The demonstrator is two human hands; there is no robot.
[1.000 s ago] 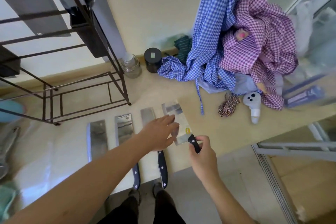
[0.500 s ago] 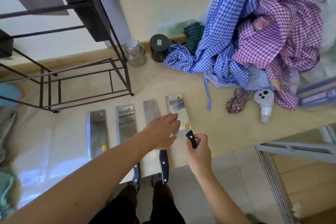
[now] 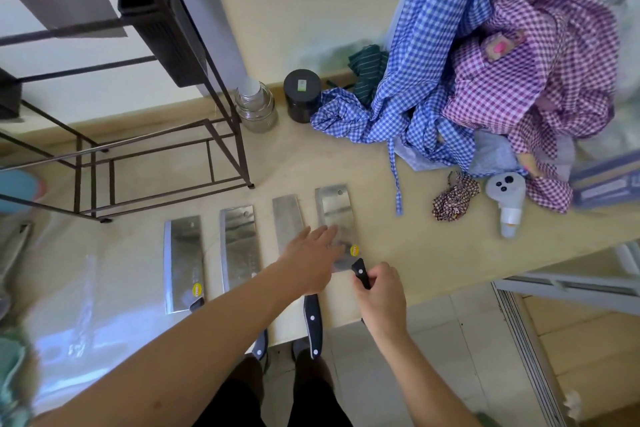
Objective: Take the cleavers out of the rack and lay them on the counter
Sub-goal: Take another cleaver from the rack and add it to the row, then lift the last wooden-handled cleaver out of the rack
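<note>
Several steel cleavers lie side by side on the beige counter [image 3: 398, 246], blades pointing away from me. The rightmost cleaver [image 3: 334, 210] lies flat; my right hand [image 3: 382, 295] grips its black handle at the counter's front edge. My left hand [image 3: 311, 255] rests with fingers spread on the near part of that blade. To the left lie a narrow cleaver [image 3: 287, 218], a wider cleaver [image 3: 239, 243] and the leftmost cleaver [image 3: 183, 263] with a yellow sticker. The dark metal rack [image 3: 166, 163] stands behind them at the left.
A glass jar [image 3: 256, 107] and a black canister [image 3: 302, 95] stand by the wall. Blue checked cloth [image 3: 426, 80] and purple checked cloth [image 3: 540, 62] pile at the right, with a white spray bottle [image 3: 505, 198] and a small scrunchie [image 3: 453, 198] on the counter.
The rightmost cleaver has swung from slanted to nearly parallel with the others. Both hands stay on it. The view has shifted slightly.
</note>
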